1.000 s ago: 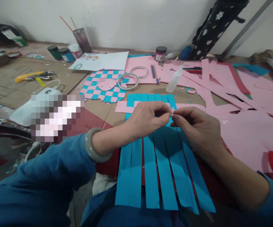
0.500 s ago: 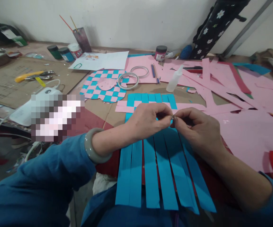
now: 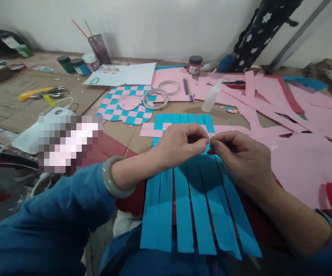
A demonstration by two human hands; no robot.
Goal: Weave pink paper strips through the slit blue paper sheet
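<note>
No readable text: print on cardboard (image 3: pixel 76 84), tape roll (image 3: pixel 156 107), white jar (image 3: pixel 91 62) too faint or small.

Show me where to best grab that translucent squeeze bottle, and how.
I'd probably take the squeeze bottle around its wide lower body, below the tapering nozzle, from the near side: it stands on its base, with pencils left of it and pink paper strips right.

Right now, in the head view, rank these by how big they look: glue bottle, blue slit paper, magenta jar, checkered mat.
1. Blue slit paper
2. Checkered mat
3. Glue bottle
4. Magenta jar

The jar stands farther back, so its true size is unsure.
</note>
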